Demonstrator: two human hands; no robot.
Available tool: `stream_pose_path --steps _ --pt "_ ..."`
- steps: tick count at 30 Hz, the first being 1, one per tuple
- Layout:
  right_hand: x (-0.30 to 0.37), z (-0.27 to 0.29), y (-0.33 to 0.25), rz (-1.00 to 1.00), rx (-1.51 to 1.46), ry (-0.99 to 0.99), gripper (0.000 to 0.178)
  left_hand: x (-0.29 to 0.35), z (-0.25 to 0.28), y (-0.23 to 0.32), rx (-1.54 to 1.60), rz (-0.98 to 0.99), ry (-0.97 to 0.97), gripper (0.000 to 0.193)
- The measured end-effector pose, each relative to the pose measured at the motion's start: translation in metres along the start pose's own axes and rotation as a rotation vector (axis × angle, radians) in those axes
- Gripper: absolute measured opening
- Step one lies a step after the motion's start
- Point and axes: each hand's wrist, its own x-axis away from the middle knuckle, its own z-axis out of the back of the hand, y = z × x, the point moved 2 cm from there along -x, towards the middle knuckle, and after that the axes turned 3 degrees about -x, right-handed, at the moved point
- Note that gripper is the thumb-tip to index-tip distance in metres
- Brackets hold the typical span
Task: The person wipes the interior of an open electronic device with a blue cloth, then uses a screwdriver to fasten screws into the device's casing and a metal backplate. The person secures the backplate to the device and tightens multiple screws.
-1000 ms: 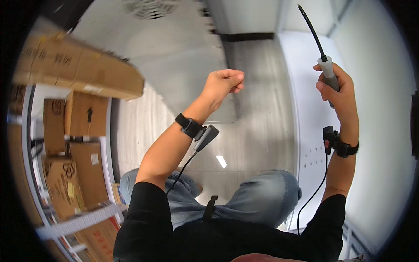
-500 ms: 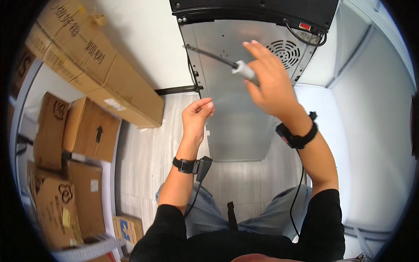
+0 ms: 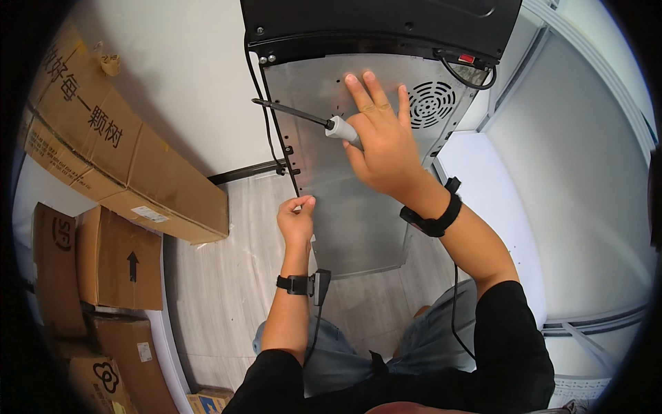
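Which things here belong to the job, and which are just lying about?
In use, by the look of it:
- screwdriver, held in the right hand
- vented metal panel, right fingers spread over it, left hand pinched at its edge

Apparently just lying about:
- long cardboard box by the wall
- arrow-marked carton, left

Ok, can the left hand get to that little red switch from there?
Probably not straight away: the red switch is by the top right of the metal panel, the left hand is by its left edge, and the right hand, holding the screwdriver, is in between.
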Motion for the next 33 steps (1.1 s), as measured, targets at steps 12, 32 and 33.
stream_pose_path --steps 12,32,33 --pt "0.001 -0.001 0.001 0.001 -0.037 0.043 0.017 -0.012 -0.017 -0.023 0.061 0.002 -0.082 0.011" --pt "-0.004 0.007 -0.003 -0.059 -0.006 -0.005 0.013 -0.008 0.037 0.044 0.328 -0.166 0.045 0.013" --pt "-0.006 0.007 -0.004 -0.054 -0.006 -0.003 0.013 -0.005 0.039 0.059 0.367 -0.220 0.038 0.014"
